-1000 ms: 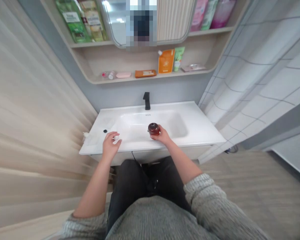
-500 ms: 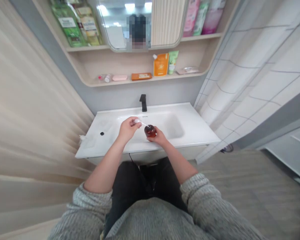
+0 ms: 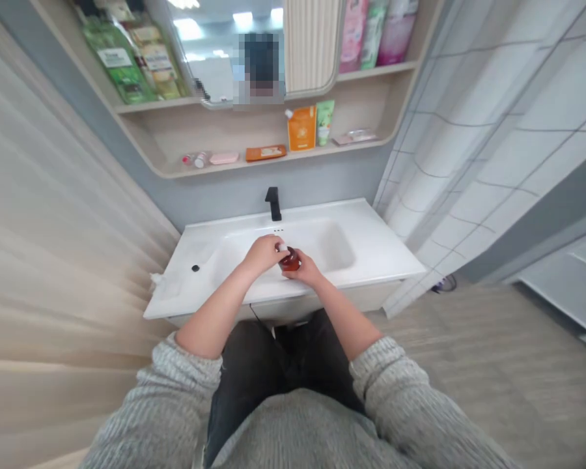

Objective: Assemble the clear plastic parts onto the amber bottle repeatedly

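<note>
A home bathroom: a white washbasin set into a vanity, with a matte black faucet, a rounded mirror above it, built-in wooden shelves lined with toiletry packs, white wall tiles on the right, and a wood-look floor

Head camera above chest, facing forward and down at left hand, right hand, washbasin.

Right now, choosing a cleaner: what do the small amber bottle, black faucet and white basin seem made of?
The small amber bottle is glossy and translucent: glass or plastic, the look can't settle which. The matte black faucet looks like coated metal, its surface dull. The white basin looks like glazed ceramic, smooth with soft reflections.
</note>
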The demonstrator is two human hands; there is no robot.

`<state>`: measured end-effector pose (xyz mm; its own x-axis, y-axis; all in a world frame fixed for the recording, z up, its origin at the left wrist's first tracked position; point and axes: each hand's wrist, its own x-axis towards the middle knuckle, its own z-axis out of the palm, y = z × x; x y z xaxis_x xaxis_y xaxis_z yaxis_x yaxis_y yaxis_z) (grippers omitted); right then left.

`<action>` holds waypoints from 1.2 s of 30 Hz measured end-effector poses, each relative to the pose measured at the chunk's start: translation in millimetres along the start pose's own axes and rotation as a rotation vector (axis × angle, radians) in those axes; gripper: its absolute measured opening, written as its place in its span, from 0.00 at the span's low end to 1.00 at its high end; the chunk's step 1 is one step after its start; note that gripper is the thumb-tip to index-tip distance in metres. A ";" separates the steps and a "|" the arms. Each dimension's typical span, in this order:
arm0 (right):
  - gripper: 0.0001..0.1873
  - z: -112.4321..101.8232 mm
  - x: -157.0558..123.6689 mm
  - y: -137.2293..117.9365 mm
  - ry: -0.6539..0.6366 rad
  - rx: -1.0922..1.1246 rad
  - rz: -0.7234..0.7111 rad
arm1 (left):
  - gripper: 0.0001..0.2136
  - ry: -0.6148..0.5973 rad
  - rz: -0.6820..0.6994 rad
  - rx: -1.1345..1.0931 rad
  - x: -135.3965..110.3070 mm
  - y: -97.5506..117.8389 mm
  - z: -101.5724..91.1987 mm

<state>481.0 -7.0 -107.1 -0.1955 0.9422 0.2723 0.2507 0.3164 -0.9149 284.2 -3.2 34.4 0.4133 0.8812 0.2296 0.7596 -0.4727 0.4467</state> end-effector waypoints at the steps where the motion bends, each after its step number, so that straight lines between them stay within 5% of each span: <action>1: 0.45 -0.2 -0.1 -0.2 0.000 -0.003 0.002 | 0.07 -0.019 0.014 -0.009 -0.2 -0.3 0.6; 6: 0.43 -0.2 -0.4 -0.7 -0.012 -0.007 -0.008 | 0.28 -0.069 0.158 0.017 -2.6 3.0 -6.8; 12: 0.44 0.5 0.2 1.8 -0.024 0.002 -0.047 | 0.11 -0.148 0.155 0.239 2.1 9.4 -11.8; 19: 0.43 0.5 -0.9 1.1 -0.015 -0.019 -0.012 | 0.11 -0.081 0.116 0.235 2.4 18.8 -15.1; 25: 0.44 -0.1 -0.5 1.8 0.007 -0.044 -0.027 | 0.15 0.124 -0.009 0.084 -12.9 15.5 -67.5; 31: 0.42 0.3 -0.1 1.3 0.009 -0.038 -0.032 | 0.19 0.295 -0.179 -0.102 -37.3 -10.9 -108.9; 36: 0.40 0.5 -2.2 0.1 0.031 -0.048 -0.022 | 0.21 0.429 -0.394 -0.014 -56.4 -79.8 -146.7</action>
<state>480.9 -9.1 -108.0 -0.1722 0.9378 0.3016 0.2924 0.3410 -0.8934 126.6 -13.7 112.7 -0.1412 0.9174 0.3721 0.8067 -0.1112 0.5803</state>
